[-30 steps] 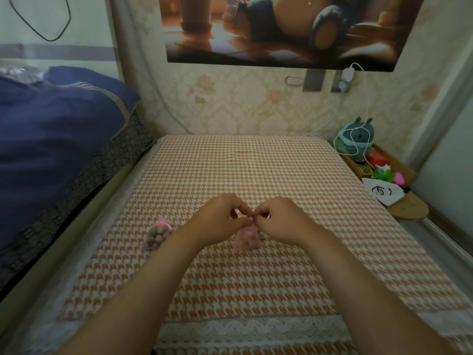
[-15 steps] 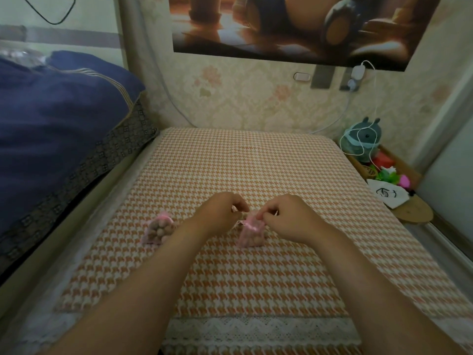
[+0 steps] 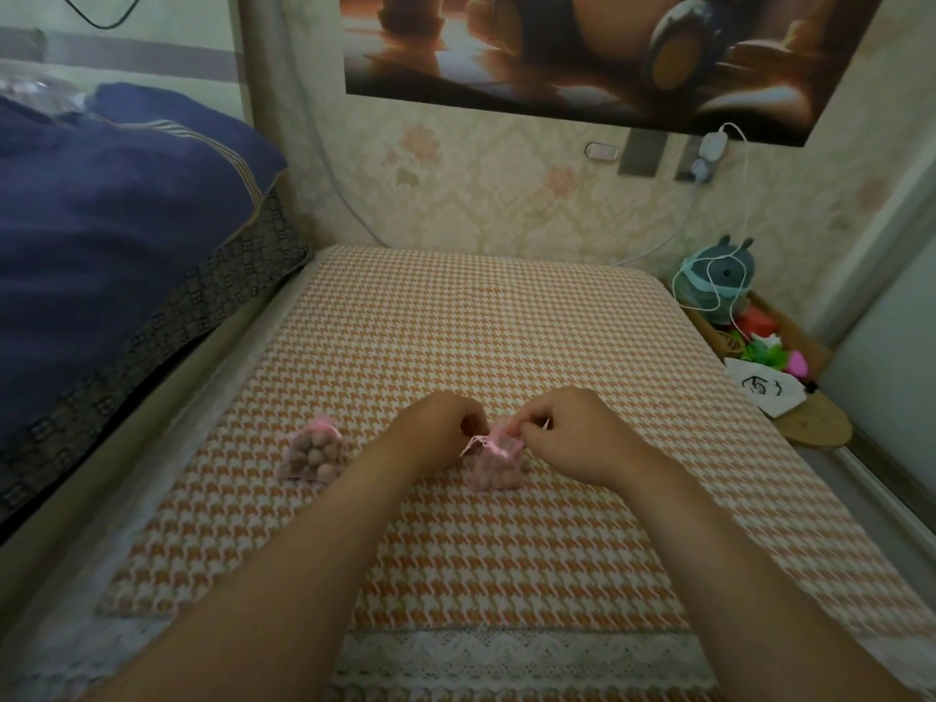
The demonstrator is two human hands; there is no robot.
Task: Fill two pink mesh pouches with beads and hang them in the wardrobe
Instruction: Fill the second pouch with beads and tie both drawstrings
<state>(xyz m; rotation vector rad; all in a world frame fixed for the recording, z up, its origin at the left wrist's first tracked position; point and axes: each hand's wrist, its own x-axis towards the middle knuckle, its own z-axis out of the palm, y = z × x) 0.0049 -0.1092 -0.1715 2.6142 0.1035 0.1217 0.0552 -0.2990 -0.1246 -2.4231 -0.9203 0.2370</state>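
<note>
Both hands work the second pink mesh pouch: the left hand and the right hand each pinch a drawstring end, now drawn farther apart than a moment ago, so its neck seems cinched, though blur hides any knot. Just left, the first filled pouch rests on the houndstooth cloth. Hanging comes next.

From my remote feed I record a home bedroom. A bed with a navy duvet stands at left beside a surface under an orange houndstooth cover. Floral wallpaper, a cartoon poster, a plugged-in charger and a plush toy confirm domestic use.
</note>
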